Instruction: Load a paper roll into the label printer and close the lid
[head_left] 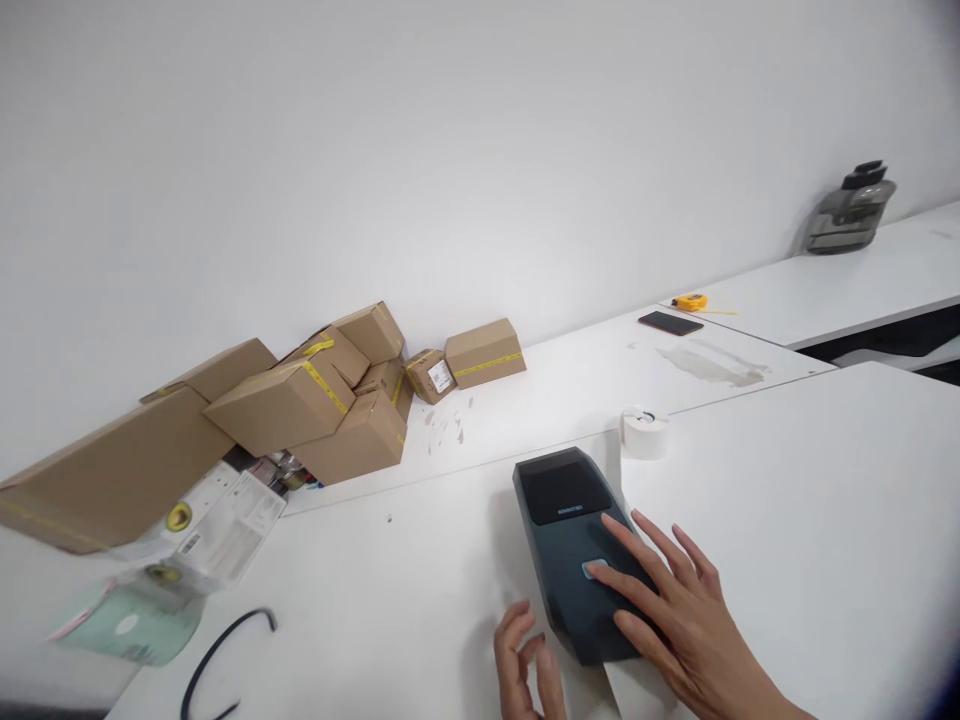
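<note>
A dark blue-green label printer [555, 560] with a black window at its far end lies on the white table, tilted a little in my view. My right hand [682, 610] rests over its right side with fingers spread, one fingertip touching the light blue button [595, 569]. Just off the printer's near left side is my left hand [525, 665], its fingers loosely bent and apart with nothing in them. A roll of white labels [645, 435] stands beyond the printer to the right.
Several brown cardboard boxes [277, 405] are piled at the back left, near plastic packets [142, 615]. A black curved strip [206, 660] lies at the front left. Farther right are a phone [670, 322], a yellow tape measure [690, 302] and a large bottle [851, 215].
</note>
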